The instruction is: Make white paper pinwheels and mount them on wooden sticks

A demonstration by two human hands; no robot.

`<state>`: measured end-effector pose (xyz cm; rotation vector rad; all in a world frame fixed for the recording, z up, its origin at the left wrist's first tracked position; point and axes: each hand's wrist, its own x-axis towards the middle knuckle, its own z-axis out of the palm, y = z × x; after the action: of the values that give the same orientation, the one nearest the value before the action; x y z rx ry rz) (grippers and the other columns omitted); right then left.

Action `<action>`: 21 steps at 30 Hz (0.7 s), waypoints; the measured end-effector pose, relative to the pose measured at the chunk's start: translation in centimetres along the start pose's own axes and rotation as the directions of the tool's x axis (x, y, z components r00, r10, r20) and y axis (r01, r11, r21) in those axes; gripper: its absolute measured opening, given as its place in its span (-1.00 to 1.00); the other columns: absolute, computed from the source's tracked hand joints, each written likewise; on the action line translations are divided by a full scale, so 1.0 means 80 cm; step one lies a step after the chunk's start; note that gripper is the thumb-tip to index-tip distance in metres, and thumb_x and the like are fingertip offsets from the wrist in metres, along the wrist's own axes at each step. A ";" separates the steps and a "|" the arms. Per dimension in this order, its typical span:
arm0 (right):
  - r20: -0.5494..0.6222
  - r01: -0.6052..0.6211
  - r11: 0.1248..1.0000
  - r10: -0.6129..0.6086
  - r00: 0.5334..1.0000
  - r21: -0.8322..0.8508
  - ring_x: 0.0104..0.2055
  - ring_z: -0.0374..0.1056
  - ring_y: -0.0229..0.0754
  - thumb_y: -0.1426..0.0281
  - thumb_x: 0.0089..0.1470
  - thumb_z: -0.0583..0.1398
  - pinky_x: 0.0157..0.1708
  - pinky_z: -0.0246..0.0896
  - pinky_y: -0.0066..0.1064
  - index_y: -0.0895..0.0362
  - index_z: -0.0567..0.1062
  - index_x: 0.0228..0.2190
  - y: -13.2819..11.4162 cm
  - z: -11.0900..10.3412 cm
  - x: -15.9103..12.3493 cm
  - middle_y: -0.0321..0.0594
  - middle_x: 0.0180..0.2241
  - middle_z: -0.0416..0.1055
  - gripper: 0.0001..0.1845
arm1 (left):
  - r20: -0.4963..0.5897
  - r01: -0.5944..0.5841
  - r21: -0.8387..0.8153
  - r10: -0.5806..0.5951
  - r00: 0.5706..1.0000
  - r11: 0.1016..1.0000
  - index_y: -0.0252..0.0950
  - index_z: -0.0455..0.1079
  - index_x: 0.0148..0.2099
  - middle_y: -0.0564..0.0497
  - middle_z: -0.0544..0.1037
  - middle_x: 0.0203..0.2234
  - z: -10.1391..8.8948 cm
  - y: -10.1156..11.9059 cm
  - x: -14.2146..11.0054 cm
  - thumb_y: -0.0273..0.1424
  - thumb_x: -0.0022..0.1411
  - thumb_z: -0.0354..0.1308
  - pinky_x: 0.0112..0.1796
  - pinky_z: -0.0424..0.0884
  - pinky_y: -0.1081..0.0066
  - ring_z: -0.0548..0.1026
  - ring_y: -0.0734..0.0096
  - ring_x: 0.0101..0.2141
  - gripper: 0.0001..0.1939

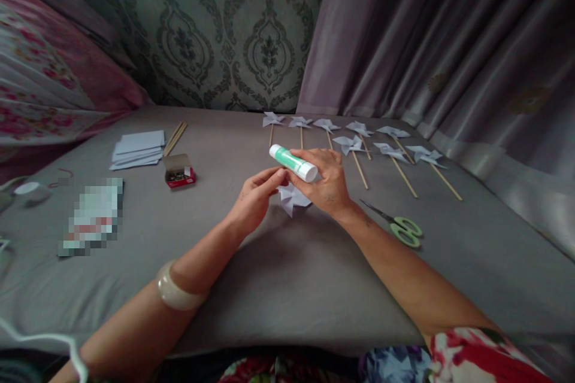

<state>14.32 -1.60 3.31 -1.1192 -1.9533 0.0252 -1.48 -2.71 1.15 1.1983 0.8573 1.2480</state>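
Note:
A green and white glue stick (293, 163) lies slantwise in my right hand (330, 182), gripped by closed fingers. Just below it, a white folded-paper pinwheel (291, 198) shows partly, the rest covered by my hands. My left hand (257, 197) pinches the pinwheel's edge between thumb and fingers, its fingertips close to the right thumb. Whether the glue stick touches the paper I cannot tell. To the right of my right wrist lie green-handled scissors (402, 228), blades pointing up and left.
Several finished pinwheels on sticks (395, 152) lie at the back right. On the left are a stack of white paper (138, 149), loose wooden sticks (175, 139), an open red box of small metal pieces (179, 172) and a blurred packet (92, 215). Cables lie at the left edge.

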 end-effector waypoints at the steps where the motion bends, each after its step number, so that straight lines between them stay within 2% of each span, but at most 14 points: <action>1: 0.008 0.031 0.999 -0.031 1.000 -0.044 -0.05 0.33 -0.06 0.29 0.10 0.19 0.07 -0.06 -0.16 0.02 0.48 -0.06 0.001 0.003 -0.003 -0.17 -0.14 0.49 -0.67 | 0.018 0.032 -0.056 -0.031 0.999 0.998 -0.28 0.52 -0.22 -0.06 0.57 -0.28 0.000 0.000 0.000 -0.12 0.11 0.20 -0.20 0.33 0.33 0.47 0.30 -0.24 -0.66; 3: 0.033 0.099 0.989 -0.095 0.995 -0.115 -0.01 0.30 -0.05 0.33 0.12 0.17 0.08 -0.12 -0.16 0.00 0.46 -0.02 0.003 0.010 -0.010 -0.17 -0.10 0.47 -0.65 | 0.016 0.081 -0.123 -0.080 0.997 0.989 -0.29 0.51 -0.26 -0.07 0.56 -0.31 0.001 -0.001 0.001 -0.09 0.10 0.20 -0.24 0.34 0.35 0.47 0.33 -0.28 -0.64; 6: 0.103 0.198 0.967 -0.183 0.978 -0.160 0.04 0.26 -0.03 0.39 0.11 0.14 0.07 -0.14 -0.15 0.02 0.38 0.07 0.004 0.019 -0.020 -0.15 -0.03 0.43 -0.54 | -0.062 0.110 -0.152 -0.120 0.991 0.982 -0.29 0.49 -0.28 -0.06 0.55 -0.33 -0.003 -0.003 0.004 -0.09 0.04 0.24 -0.28 0.34 0.36 0.46 0.35 -0.32 -0.64; 9: 0.152 0.234 0.960 -0.211 0.966 -0.152 0.07 0.24 -0.04 0.48 0.06 0.10 0.06 -0.12 -0.15 0.07 0.31 0.12 0.005 0.022 -0.026 -0.12 0.03 0.40 -0.45 | -0.136 0.080 -0.112 -0.094 0.986 0.991 -0.27 0.49 -0.28 -0.02 0.55 -0.33 -0.013 -0.002 0.010 -0.15 -0.01 0.30 -0.30 0.32 0.39 0.45 0.41 -0.34 -0.68; 12: 0.119 0.184 0.973 -0.168 0.979 -0.138 0.06 0.27 -0.06 0.52 0.03 0.09 0.06 -0.11 -0.16 0.08 0.32 0.10 0.012 0.020 -0.030 -0.12 0.03 0.41 -0.45 | -0.244 -0.016 0.032 0.024 0.970 0.999 -0.28 0.50 -0.29 0.00 0.56 -0.36 -0.031 0.003 0.019 -0.18 -0.08 0.34 -0.30 0.30 0.39 0.45 0.41 -0.35 -0.67; 16: 0.032 0.079 0.991 -0.076 0.997 -0.108 0.01 0.33 -0.04 0.52 0.03 0.08 0.04 -0.03 -0.16 0.08 0.37 0.03 0.028 0.016 -0.040 -0.09 -0.04 0.45 -0.52 | -0.358 -0.147 0.194 0.210 0.910 0.970 -0.30 0.49 -0.28 -0.01 0.57 -0.37 -0.063 0.005 0.031 -0.21 -0.14 0.36 -0.23 0.34 0.35 0.46 0.38 -0.33 -0.64; 18: 0.002 0.037 0.995 -0.037 0.999 -0.096 -0.02 0.35 -0.03 0.51 0.04 0.08 0.03 0.00 -0.16 0.09 0.39 -0.02 0.036 0.015 -0.048 -0.09 -0.07 0.47 -0.56 | -0.399 -0.166 0.289 0.276 0.875 0.943 -0.32 0.49 -0.27 -0.02 0.56 -0.38 -0.080 0.004 0.036 -0.22 -0.13 0.34 -0.23 0.35 0.36 0.45 0.39 -0.35 -0.63; 21: -0.029 -0.031 0.997 0.029 0.999 -0.067 -0.06 0.38 -0.05 0.51 0.03 0.08 0.02 0.05 -0.16 0.10 0.42 -0.07 0.044 0.015 -0.058 -0.10 -0.13 0.49 -0.60 | -0.444 -0.128 0.429 0.332 0.833 0.894 -0.34 0.48 -0.25 -0.02 0.55 -0.38 -0.104 0.001 0.042 -0.23 -0.12 0.31 -0.26 0.36 0.38 0.46 0.38 -0.35 -0.63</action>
<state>17.01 -2.36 -1.95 -1.1865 -1.9247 -0.0399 -8.90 2.15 -0.07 1.3303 1.4319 1.6965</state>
